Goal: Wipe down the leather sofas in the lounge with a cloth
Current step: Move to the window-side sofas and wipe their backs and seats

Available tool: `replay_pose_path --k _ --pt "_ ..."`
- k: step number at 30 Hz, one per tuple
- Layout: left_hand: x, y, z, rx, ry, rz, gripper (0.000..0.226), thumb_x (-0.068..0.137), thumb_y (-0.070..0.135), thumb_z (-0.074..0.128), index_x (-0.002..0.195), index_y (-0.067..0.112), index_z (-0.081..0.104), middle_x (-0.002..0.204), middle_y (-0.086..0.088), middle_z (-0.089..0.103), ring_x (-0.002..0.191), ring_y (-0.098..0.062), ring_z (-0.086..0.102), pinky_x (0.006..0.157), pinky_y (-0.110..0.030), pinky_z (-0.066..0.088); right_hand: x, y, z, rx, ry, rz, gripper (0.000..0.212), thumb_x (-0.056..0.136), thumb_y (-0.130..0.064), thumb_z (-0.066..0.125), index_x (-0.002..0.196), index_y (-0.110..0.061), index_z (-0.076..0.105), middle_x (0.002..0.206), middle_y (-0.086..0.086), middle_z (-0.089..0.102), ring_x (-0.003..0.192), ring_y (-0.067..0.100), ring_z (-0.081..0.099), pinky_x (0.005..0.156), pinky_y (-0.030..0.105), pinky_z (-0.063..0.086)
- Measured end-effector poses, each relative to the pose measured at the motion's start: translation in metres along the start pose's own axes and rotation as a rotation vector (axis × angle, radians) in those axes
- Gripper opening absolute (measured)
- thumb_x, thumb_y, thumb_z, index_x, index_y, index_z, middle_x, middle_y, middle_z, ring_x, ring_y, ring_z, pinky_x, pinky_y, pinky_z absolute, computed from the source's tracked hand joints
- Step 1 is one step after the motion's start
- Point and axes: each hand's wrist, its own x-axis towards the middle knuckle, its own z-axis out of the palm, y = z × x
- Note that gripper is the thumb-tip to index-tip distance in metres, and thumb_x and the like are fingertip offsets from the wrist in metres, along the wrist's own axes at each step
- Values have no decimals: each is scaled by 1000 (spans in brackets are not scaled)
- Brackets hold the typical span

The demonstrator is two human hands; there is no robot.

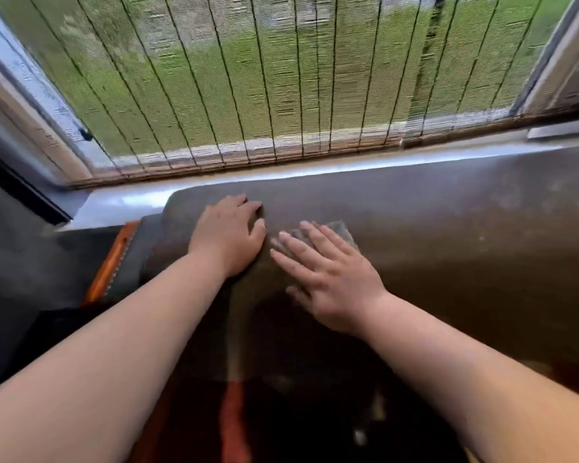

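Note:
The dark brown leather sofa back (448, 228) runs across the middle of the view, just below the window. My left hand (229, 233) rests on its top near the left corner, fingers bent over the far edge. My right hand (325, 275) lies flat with straight fingers on a small grey cloth (340, 230), pressing it against the leather. Only the cloth's far corner shows beyond my fingertips. The two hands are close together, nearly touching.
A grey window sill (315, 168) runs right behind the sofa back, under a woven bamboo blind (248, 78). An orange-trimmed cushion edge (114, 262) lies at the left. An orange stripe (234, 422) shows on the dark seat below.

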Motion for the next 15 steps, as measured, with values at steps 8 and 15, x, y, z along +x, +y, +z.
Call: replay_pose_path --k 8,15 --pt "7 95 34 -57 95 35 70 95 59 29 160 34 43 171 3 35 158 -21 28 130 -45 19 -22 103 -14 86 5 705 68 102 -56 15 166 -33 18 176 -3 10 161 35 0 130 52 -1" --pt "9 85 40 -61 126 79 74 92 57 28 159 31 47 169 0 38 158 -22 30 129 -45 21 -33 111 -10 72 -12 328 68 102 -60 27 165 -35 26 174 -3 22 161 28 14 131 43 3"
